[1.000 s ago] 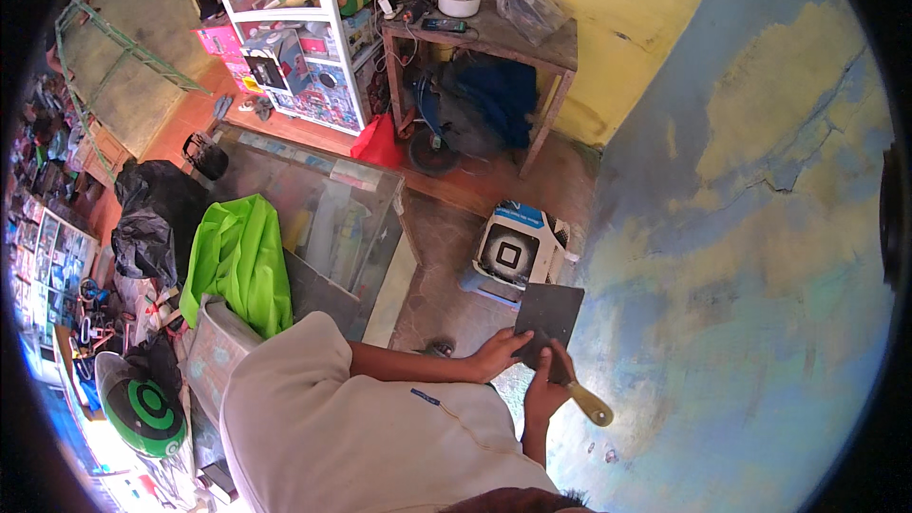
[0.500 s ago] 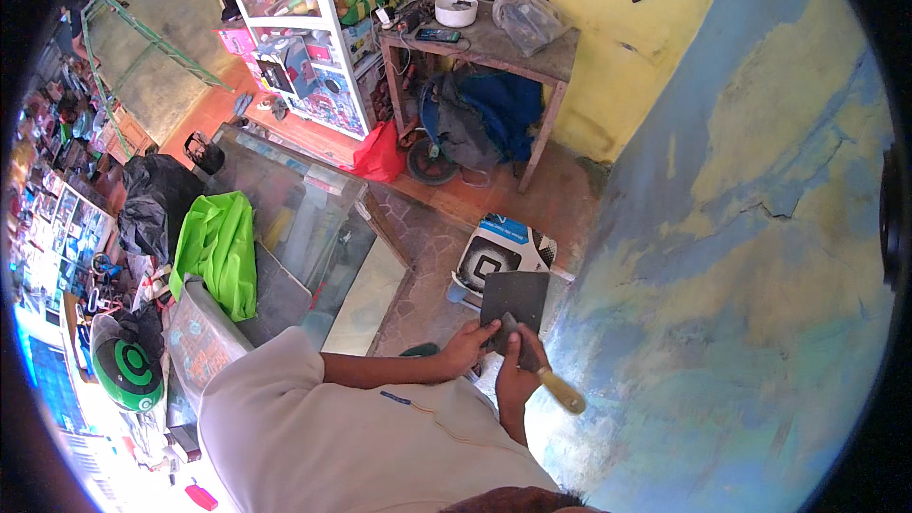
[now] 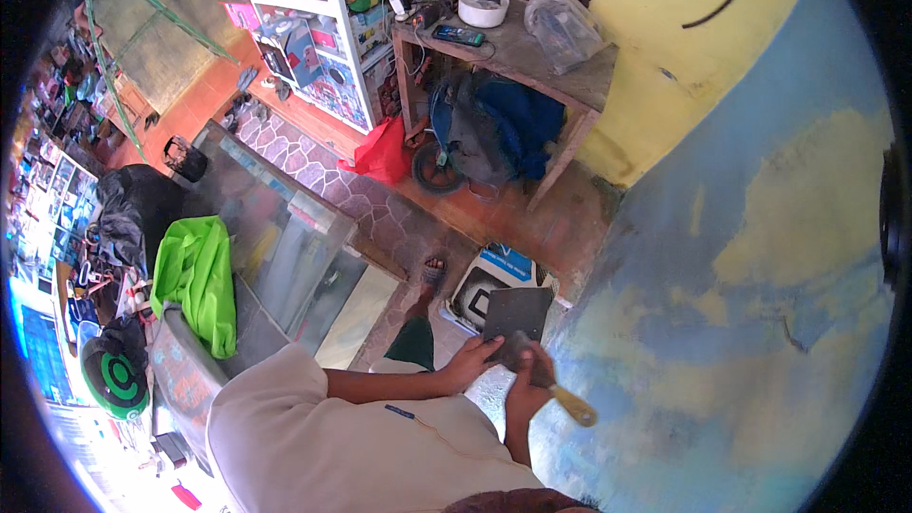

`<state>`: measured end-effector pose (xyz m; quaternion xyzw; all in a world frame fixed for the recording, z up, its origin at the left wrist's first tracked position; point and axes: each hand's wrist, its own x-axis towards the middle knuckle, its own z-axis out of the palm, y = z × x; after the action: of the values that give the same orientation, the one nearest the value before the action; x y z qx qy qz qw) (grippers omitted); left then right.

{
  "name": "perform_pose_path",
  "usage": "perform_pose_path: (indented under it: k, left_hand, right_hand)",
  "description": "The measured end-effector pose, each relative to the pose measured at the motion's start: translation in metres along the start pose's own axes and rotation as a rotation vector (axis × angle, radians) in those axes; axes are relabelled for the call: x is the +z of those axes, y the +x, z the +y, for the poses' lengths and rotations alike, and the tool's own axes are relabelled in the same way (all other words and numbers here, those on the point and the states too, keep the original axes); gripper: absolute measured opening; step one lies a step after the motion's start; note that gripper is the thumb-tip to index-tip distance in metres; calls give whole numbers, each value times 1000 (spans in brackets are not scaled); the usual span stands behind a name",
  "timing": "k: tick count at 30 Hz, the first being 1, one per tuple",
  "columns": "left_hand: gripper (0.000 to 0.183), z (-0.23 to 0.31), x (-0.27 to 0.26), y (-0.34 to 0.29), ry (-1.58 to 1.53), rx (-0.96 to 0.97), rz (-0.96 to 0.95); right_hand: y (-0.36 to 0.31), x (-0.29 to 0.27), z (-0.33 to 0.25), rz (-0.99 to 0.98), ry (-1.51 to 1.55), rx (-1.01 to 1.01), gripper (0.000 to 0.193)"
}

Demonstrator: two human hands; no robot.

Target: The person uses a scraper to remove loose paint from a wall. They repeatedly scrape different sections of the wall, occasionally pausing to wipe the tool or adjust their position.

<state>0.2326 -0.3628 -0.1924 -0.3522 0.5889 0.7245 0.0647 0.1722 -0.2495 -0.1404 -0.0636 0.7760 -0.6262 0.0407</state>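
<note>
My left hand is closed on the lower left edge of a dark flat rectangular plate. In my right hand is a putty knife with a yellowish handle, which points down to the right. Its grey blade lies against the lower part of the plate, and both hands are close together there. The right fingers are partly hidden behind the tool. Below the plate stands a white box with a black square print, partly covered by the plate.
A blue wall with pale patches rises close on my right. Left of me stands a glass counter with a bright green bag. Ahead is a wooden table with a white bowl. A sandalled foot is on the floor.
The view has shifted, and a green-clad leg with a sandalled foot has come into sight beside the counter. Both hands keep hold of the plate and putty knife.
</note>
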Motion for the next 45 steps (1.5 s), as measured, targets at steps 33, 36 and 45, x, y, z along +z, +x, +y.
perform_pose_path:
  k: [33, 36, 45]
  left_hand:
    - [46, 278, -137, 291, -161, 681, -185]
    - [47, 265, -137, 298, -316, -115, -541]
    - [39, 257, -108, 309, -721, 53, -570]
  right_hand:
    - [307, 272, -138, 236, -560, 25, 25]
    - [314, 274, -135, 425, -389, -57, 25]
    - [321, 260, -130, 283, -428, -97, 24]
